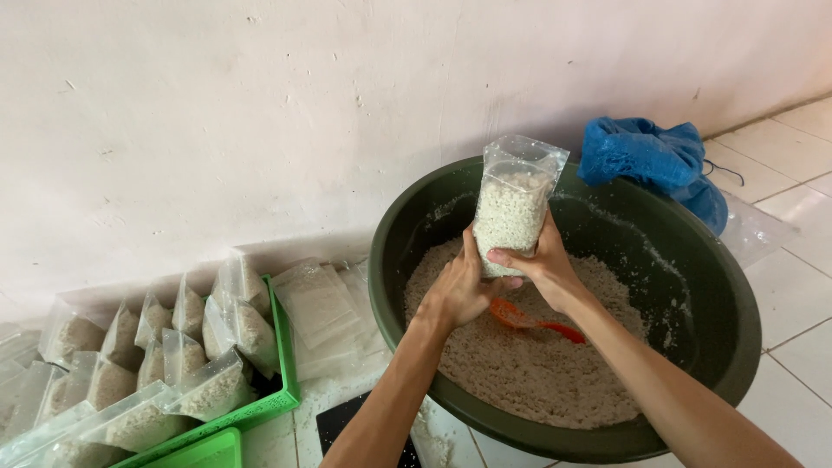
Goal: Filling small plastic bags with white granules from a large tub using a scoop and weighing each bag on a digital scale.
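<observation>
Both my hands hold a clear plastic pouch (511, 208) filled with white grains, upright above a big dark green basin (737, 295). My left hand (458, 290) grips the pouch's lower left side. My right hand (542, 264) wraps its lower right side and bottom. The pouch's top is open and stands empty above the grain level. The basin holds a deep layer of pale grains (520, 364). An orange scoop (529, 321) lies on the grains just under my hands.
A green crate (282, 381) at the left holds several filled clear pouches (208, 355). Empty flat pouches (316, 308) are stacked between crate and basin. A blue bag (650, 156) lies behind the basin by the white wall. A black flat object (342, 416) lies on the tiled floor.
</observation>
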